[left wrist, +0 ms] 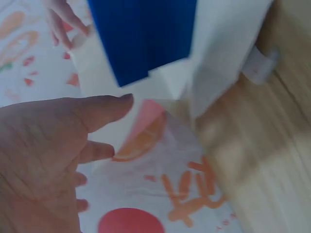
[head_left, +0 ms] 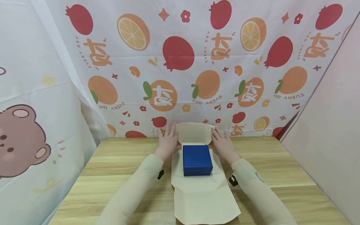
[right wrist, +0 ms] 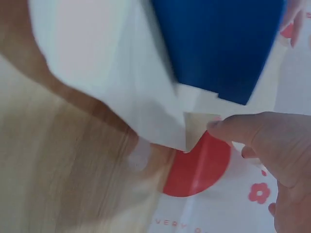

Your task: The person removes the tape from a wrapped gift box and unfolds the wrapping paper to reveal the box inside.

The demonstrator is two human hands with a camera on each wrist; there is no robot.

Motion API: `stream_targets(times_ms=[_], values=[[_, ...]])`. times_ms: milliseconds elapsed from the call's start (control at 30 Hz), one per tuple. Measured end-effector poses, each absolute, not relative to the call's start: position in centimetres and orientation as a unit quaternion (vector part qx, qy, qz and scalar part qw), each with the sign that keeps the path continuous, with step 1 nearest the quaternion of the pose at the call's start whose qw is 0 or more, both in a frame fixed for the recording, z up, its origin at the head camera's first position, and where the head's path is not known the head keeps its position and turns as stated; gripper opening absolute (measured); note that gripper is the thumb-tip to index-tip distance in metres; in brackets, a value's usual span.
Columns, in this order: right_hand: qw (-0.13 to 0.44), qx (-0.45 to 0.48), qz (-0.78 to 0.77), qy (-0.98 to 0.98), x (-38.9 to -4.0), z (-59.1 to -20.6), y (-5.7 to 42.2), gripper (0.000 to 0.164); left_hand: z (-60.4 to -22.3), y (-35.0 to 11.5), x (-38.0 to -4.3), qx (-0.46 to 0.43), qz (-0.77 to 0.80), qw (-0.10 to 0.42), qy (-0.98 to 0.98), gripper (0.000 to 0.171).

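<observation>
A small blue box (head_left: 197, 159) sits on an unfolded cream cardboard box (head_left: 206, 203), near its far end. The cardboard's far flap (head_left: 194, 132) stands raised behind the blue box. My left hand (head_left: 167, 142) is at the flap's left edge, fingers fairly straight and pointing up. At the right edge, my right hand (head_left: 224, 145) touches the flap with extended fingers. In the left wrist view the left thumb (left wrist: 109, 109) reaches across near the blue box's corner. The right thumb (right wrist: 228, 127) lies beside the flap's lower corner in the right wrist view.
The wooden table (head_left: 126, 175) ends against a fruit-printed cloth (head_left: 180, 78) right behind the raised flap. A bear-printed cloth (head_left: 22, 140) hangs at the left, a plain pale cloth (head_left: 329, 118) at the right. Dark wrist straps (head_left: 233, 180) show under both sleeves.
</observation>
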State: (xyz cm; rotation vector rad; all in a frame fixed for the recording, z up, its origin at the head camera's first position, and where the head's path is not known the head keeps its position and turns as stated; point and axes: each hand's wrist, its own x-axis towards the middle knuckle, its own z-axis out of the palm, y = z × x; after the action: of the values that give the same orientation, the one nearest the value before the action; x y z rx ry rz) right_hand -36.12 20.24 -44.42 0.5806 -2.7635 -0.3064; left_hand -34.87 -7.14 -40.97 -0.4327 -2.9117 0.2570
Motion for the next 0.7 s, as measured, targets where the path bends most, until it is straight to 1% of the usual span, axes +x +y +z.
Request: stream_targets(times_ms=[67,167,267,333,400,533,700], values=[[0.133,0.206,-0.124,-0.961,-36.9,-44.8,20.2,0.072,-41.6,-7.1,-35.7,-0.148,0.117,0.088,-0.978,0.069],[0.104,0.22,-0.138,-0.96,-37.6,-45.4,20.1,0.066,-42.7,-7.0,-36.8,-0.155,0.149,0.066,-0.974,0.061],[0.061,0.234,-0.112,-0.964,-38.1,-46.1,20.3,0.056,-43.7,-7.1,-37.3,-0.158,0.149,0.029,-0.976,0.053],[0.029,0.236,-0.078,-0.968,-38.4,-46.6,20.6,0.053,-44.4,-7.3,-37.6,-0.156,0.132,0.0,-0.979,0.052],[-0.007,0.229,-0.035,-0.973,-38.6,-47.0,20.9,0.054,-45.0,-7.7,-37.7,-0.155,0.102,-0.028,-0.982,0.055],[-0.067,0.21,0.033,-0.975,-38.9,-47.8,21.7,0.061,-46.0,-8.7,-37.8,-0.149,0.062,-0.068,-0.985,0.068],[-0.1,0.181,0.069,-0.976,-39.5,-48.3,22.2,0.069,-46.1,-9.6,-37.8,-0.139,0.035,-0.091,-0.986,0.079]])
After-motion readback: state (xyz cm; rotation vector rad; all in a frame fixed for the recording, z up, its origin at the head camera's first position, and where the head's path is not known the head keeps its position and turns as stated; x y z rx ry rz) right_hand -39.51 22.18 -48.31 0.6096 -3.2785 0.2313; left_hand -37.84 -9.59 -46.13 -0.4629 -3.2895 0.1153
